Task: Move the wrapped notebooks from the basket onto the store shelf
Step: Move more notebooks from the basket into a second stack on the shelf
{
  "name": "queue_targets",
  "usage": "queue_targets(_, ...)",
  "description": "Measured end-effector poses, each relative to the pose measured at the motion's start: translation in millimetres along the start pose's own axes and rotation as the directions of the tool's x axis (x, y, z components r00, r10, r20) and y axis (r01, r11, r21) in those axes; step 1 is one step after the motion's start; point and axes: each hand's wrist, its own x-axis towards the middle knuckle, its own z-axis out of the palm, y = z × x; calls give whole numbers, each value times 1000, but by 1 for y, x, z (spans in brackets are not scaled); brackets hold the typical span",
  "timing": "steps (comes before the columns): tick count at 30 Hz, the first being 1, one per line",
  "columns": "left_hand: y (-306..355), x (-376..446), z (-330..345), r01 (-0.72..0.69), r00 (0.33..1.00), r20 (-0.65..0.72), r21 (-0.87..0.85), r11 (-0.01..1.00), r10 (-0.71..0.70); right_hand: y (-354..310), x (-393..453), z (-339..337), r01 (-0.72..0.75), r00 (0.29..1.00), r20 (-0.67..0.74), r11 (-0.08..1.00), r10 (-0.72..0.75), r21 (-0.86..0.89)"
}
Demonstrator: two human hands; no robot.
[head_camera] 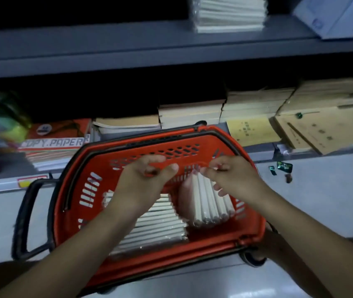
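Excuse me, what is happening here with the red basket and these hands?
A person is reaching with both hands into a red shopping basket on the floor before a store shelf. The right hand pinches the top of an upright wrapped notebook pack; the left hand hovers beside it with curled fingers. Another pack lies flat in the basket. One wrapped stack already sits on the shelf.
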Motion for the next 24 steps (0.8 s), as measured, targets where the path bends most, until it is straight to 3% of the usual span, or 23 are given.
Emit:
queue_targets(3,-9,0,10,90,985,149,-31,995,-84,21,22,36,-43,994,96,990,56,-131)
queue_targets(9,-32,11,14,118,963,233,84,989,-134,49,51,92,-142,954,184,898,236,-416)
queue_targets(14,-50,29,-2,247,933,240,120,962,-269,43,55,112,-101,991,16,820,134,-564)
queue_targets(21,-59,35,-14,283,925,233,103,954,-299,53,49,132,-203,975,-43,790,219,-578)
queue_targets(24,-63,36,-22,294,931,200,82,952,-305,44,48,119,-232,971,-70,843,228,-486)
